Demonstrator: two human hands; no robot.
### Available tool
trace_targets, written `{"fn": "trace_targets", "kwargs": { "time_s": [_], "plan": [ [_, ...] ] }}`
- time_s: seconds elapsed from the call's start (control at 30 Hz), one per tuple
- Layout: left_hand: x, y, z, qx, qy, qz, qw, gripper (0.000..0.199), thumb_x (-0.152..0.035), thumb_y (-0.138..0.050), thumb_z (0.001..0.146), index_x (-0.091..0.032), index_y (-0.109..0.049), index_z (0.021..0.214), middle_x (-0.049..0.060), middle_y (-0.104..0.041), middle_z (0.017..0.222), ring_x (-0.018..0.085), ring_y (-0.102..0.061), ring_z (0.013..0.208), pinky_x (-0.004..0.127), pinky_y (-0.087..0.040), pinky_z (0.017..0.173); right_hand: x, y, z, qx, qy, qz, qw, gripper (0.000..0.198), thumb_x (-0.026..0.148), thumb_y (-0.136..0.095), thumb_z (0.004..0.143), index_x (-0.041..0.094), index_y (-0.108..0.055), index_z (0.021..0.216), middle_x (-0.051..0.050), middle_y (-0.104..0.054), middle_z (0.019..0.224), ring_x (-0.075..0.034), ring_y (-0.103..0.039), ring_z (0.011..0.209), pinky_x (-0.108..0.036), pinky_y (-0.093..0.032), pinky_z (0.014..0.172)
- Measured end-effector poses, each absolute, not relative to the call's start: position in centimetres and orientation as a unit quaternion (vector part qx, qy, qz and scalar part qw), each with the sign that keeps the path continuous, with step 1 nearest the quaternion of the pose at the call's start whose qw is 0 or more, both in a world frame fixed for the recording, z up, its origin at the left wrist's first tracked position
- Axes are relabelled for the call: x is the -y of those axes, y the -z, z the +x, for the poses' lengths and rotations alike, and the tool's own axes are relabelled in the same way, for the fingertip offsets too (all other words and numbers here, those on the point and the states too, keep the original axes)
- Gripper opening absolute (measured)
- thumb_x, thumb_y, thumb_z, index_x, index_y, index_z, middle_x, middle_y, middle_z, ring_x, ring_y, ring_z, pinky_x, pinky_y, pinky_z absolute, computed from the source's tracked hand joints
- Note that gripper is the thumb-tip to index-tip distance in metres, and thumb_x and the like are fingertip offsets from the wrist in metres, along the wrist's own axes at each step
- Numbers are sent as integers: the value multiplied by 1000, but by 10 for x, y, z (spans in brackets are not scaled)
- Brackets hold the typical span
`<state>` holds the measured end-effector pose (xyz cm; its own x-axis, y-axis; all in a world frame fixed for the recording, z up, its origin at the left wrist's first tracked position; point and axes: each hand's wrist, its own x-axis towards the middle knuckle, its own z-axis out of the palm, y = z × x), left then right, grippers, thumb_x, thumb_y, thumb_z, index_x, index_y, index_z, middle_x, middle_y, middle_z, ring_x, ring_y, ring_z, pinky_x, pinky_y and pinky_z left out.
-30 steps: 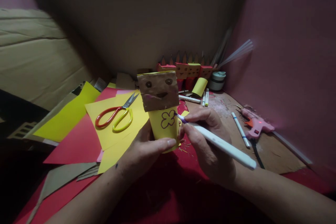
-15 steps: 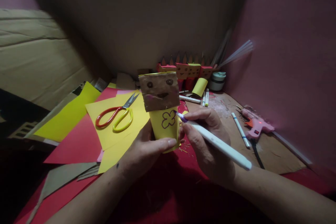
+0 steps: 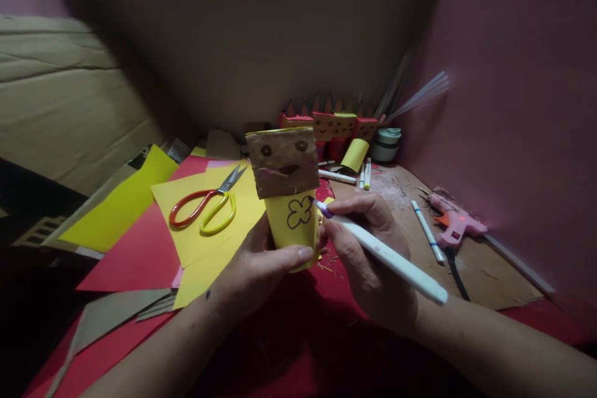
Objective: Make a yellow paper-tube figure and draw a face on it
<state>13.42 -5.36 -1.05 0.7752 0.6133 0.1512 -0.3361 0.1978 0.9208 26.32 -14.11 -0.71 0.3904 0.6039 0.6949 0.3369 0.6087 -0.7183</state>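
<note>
My left hand (image 3: 265, 267) is wrapped round a yellow paper tube puppet (image 3: 293, 237), its thumb lying across the front near the bottom. On top of the tube sits a brown cardboard head (image 3: 283, 168) with drawn eyes, a mouth and pinkish cheeks. A purple bow- or flower-shaped outline (image 3: 299, 212) marks the tube below the head. My right hand (image 3: 373, 249) pinches a white marker (image 3: 392, 261) with a purple tip, which touches or nearly touches the outline's upper right. The fingers of my left hand behind the tube are mostly hidden.
Scissors (image 3: 219, 199) with red and yellow handles lie on yellow sheets (image 3: 196, 255) to the left. At the right rest a pink glue gun (image 3: 454, 217) and a marker (image 3: 426, 230). Similar puppets (image 3: 336, 124), a yellow roll (image 3: 355, 155) and a lidded jar (image 3: 386, 144) stand behind.
Hardly anything differs. The puppet and both hands keep nearly the same place, and the marker tip stays at the outline's upper right.
</note>
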Motion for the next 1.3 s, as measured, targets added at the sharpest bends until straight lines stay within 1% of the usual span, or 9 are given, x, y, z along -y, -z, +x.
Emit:
{"fn": "trace_targets", "kwargs": {
  "time_s": [0.17,0.3,0.63,0.83,0.97,1.13,1.3],
  "plan": [
    [54,11,134,-129,-317,552,761,34,-21,-85,73,-19,-74,106,7,-75,98,23,-68,91,32,-56,81,142,6,263,534,-98,-445,713,11,16,-62,91,24,-58,96,6,-57,72,-9,-54,56,-20,-46,48],
    [54,11,133,-132,-317,553,759,35,-21,-85,73,-19,-74,107,7,-75,100,24,-68,93,33,-56,83,142,6,264,536,-92,-445,712,10,16,-62,91,24,-58,97,5,-58,74,-9,-55,58,-20,-47,49],
    [54,10,134,-123,-314,551,763,33,-21,-85,74,-19,-73,105,7,-74,97,23,-68,89,32,-55,80,141,7,264,544,-84,-438,711,12,17,-64,91,25,-59,98,3,-62,80,-10,-60,63,-23,-53,54],
    [53,11,133,-119,-310,555,763,32,-21,-85,75,-19,-74,104,6,-74,96,21,-67,89,30,-55,79,142,7,265,548,-84,-439,707,12,17,-64,92,26,-59,98,4,-61,78,-10,-60,62,-23,-51,53],
    [52,13,133,-127,-309,561,758,35,-23,-85,74,-19,-73,107,6,-75,99,23,-67,93,31,-56,82,142,7,264,547,-81,-446,703,13,17,-65,91,25,-59,99,3,-61,81,-11,-60,64,-24,-52,55],
    [53,14,132,-155,-316,565,746,36,-26,-86,73,-20,-72,105,6,-74,100,26,-67,95,35,-56,83,144,7,264,564,-64,-450,689,14,15,-64,90,26,-59,100,3,-61,81,-11,-58,63,-24,-50,55],
    [53,14,132,-171,-322,570,737,37,-24,-85,71,-19,-71,104,7,-72,98,26,-66,93,35,-54,81,144,9,265,577,-56,-447,681,17,16,-63,89,26,-58,102,3,-60,80,-12,-56,62,-26,-50,55]
  ]
}}
